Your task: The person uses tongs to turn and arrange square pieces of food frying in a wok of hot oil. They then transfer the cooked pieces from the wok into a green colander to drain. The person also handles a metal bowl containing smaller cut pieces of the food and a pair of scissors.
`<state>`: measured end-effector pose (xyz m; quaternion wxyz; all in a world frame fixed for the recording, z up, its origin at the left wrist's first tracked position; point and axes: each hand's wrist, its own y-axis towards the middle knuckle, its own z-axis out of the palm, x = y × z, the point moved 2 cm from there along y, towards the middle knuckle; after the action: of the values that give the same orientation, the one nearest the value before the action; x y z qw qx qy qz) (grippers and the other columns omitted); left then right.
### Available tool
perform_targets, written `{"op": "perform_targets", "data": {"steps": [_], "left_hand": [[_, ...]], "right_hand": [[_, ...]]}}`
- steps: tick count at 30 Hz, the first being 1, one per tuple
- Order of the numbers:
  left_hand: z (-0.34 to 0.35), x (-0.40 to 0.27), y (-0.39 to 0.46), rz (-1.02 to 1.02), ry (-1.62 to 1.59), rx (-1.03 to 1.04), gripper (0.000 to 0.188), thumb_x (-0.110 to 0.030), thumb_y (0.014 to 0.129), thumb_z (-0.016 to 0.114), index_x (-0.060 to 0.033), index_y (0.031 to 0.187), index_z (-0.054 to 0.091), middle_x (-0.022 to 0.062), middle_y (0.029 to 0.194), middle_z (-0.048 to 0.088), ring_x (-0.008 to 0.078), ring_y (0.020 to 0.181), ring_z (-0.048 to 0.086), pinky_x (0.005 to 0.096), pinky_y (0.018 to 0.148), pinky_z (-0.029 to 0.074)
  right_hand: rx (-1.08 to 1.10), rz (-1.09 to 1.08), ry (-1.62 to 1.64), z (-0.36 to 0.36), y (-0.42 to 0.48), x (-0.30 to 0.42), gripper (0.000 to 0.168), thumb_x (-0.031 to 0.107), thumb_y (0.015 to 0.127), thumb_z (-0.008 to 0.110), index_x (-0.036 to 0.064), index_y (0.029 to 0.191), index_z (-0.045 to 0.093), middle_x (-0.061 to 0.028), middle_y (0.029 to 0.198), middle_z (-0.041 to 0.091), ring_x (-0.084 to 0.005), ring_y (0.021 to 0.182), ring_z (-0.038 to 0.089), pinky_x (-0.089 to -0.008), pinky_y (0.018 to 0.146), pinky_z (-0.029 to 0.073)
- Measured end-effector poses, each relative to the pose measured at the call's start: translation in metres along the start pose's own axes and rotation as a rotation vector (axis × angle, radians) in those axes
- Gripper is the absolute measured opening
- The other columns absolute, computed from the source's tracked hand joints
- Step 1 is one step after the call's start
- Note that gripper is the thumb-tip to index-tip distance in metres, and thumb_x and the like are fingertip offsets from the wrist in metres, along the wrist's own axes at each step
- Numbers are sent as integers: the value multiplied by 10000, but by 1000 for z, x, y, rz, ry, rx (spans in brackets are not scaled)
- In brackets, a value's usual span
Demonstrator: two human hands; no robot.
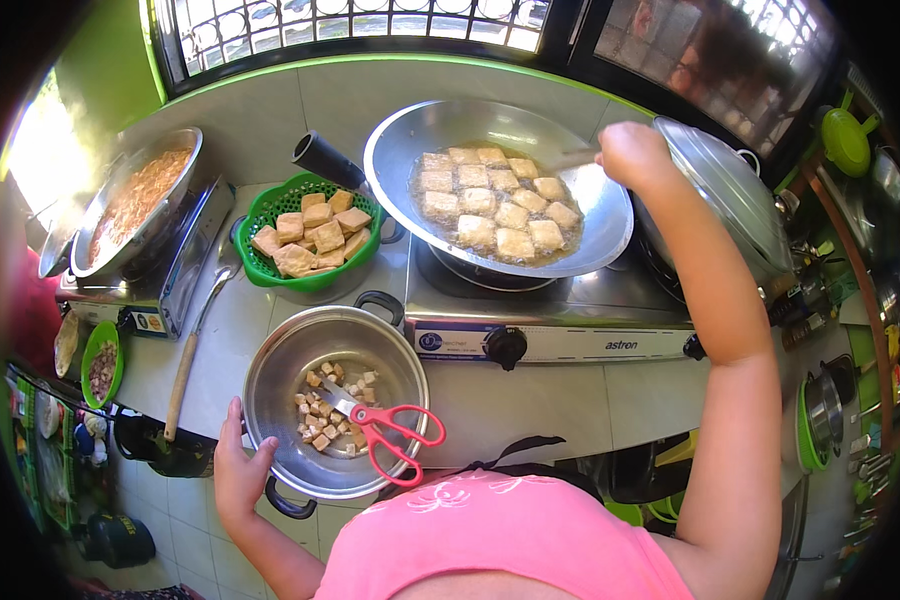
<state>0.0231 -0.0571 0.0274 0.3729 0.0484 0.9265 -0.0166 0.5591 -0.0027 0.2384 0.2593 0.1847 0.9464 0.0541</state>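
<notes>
My right hand [634,156] is closed around the handle of a blurred cooking utensil [579,159], whose far end reaches into the wide metal wok [600,225]. Several tofu pieces [511,216] fry there in bubbling oil. Beside the left rim of a steel pot [270,420] is my left hand [241,465], fingers apart and grasping nothing; whether it touches the rim is hard to tell. Small tofu cubes [321,420] lie in the pot's bottom. Red-handled scissors [386,424] rest in it, blades on the cubes and handles over the rim.
A green colander [249,255] of tofu blocks stands left of the gas stove [570,341]. Further left are a wooden-handled utensil [182,382], a green bowl [112,394] and a pan of reddish food [139,206] on another burner. A lidded pot [720,187] stands right of the wok.
</notes>
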Motion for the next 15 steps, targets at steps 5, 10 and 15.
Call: {"op": "perform_targets", "data": {"steps": [5, 10, 15], "left_hand": [[0, 2, -4, -31, -9, 14, 754, -62, 730, 700, -25, 1399, 355, 212, 1285, 525, 316, 1147, 538, 376, 961, 420], [2, -4, -7, -58, -43, 25, 756, -67, 738, 693, -22, 1406, 340, 218, 1302, 510, 318, 1191, 513, 366, 987, 400], [2, -3, -12, -40, -45, 17, 745, -83, 754, 685, -31, 1410, 336, 223, 1314, 499, 318, 1212, 499, 357, 998, 392]], "right_hand": [[-335, -295, -45, -7, 1, 43, 135, 174, 837, 576, 128, 920, 671, -48, 902, 645, -233, 853, 657, -377, 699, 515], [-505, -495, -168, 30, 7, 59, 147, 135, 815, 547, 175, 920, 642, 0, 838, 595, -183, 792, 630, -326, 648, 465], [-468, -533, -103, 35, 10, 74, 127, 180, 843, 546, 171, 924, 642, -11, 836, 613, -190, 820, 632, -334, 696, 447]]}}
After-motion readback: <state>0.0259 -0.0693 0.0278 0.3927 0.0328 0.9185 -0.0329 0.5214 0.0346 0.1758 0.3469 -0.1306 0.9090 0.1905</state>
